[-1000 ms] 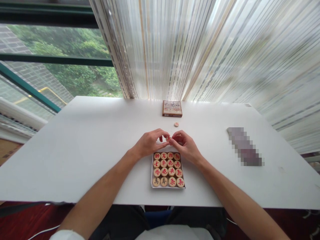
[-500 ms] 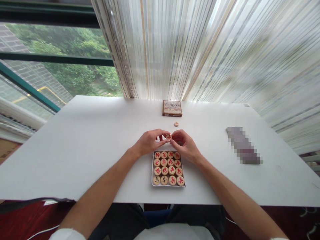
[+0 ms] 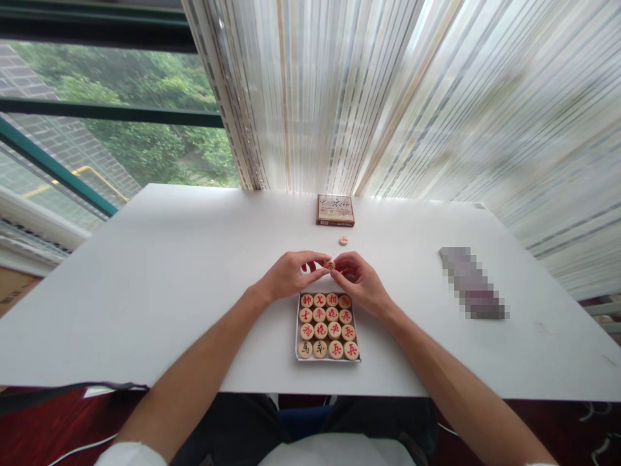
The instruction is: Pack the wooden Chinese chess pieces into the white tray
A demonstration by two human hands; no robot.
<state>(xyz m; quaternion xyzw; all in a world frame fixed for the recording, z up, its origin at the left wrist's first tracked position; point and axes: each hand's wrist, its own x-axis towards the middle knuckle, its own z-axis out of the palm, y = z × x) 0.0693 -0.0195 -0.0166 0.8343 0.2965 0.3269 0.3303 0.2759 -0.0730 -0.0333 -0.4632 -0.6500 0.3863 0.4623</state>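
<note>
Between the fingertips of both hands is a round wooden Chinese chess piece (image 3: 330,265) with a red character on its face. My left hand (image 3: 292,272) pinches it from the left, thumb below and fingers above. From the other side my right hand (image 3: 358,277) grips it with thumb and fingers. Just below the hands lies a shallow white box tray (image 3: 297,360), filled with rows of chess pieces (image 3: 321,331). Most of these carry red characters, two in the bottom row black ones. Another single chess piece (image 3: 343,241) lies on the table beyond my hands.
A brown-edged box lid (image 3: 335,211) with printed writing sits at the back of the white table (image 3: 169,278). To the right lies a blurred-out dark object (image 3: 473,283). Striped string curtains (image 3: 330,97) hang behind the table, with a window at the left.
Both hands keep hold of the chess piece almost in place. Its face looks slightly more turned. The whole view has shifted a touch.
</note>
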